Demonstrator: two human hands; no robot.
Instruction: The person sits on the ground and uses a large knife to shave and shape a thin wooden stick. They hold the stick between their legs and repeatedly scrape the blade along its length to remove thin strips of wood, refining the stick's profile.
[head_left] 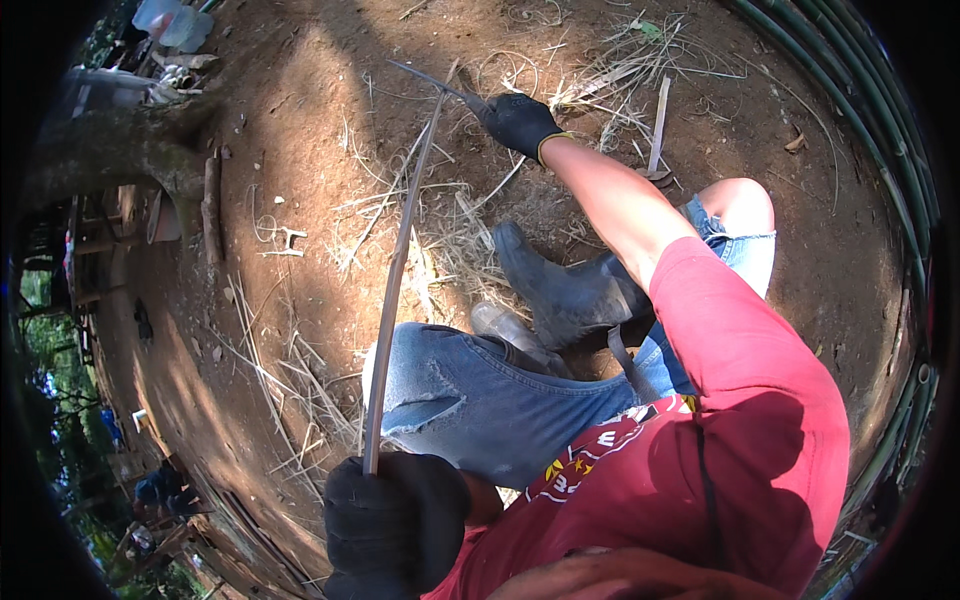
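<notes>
My left hand [395, 525], in a black glove, is closed around the near end of a long, thin strip [402, 250] that looks like split bamboo. The strip slants up and away, resting across or passing just over my left knee; I cannot tell which. My right hand [520, 124], in a black glove with a yellowish cuff, grips a knife [455, 92] with a narrow blade. Its blade crosses the strip close to the far tip. Whether the edge is biting into the strip is too small to see.
Pale shavings [455, 235] lie scattered around my dark rubber boots [570, 290]. A flat light slat [659, 125] rests beyond my right knee. Long green bamboo poles [880, 90] line the right side. At the left are a thick log [120, 150] and a short stick [212, 208].
</notes>
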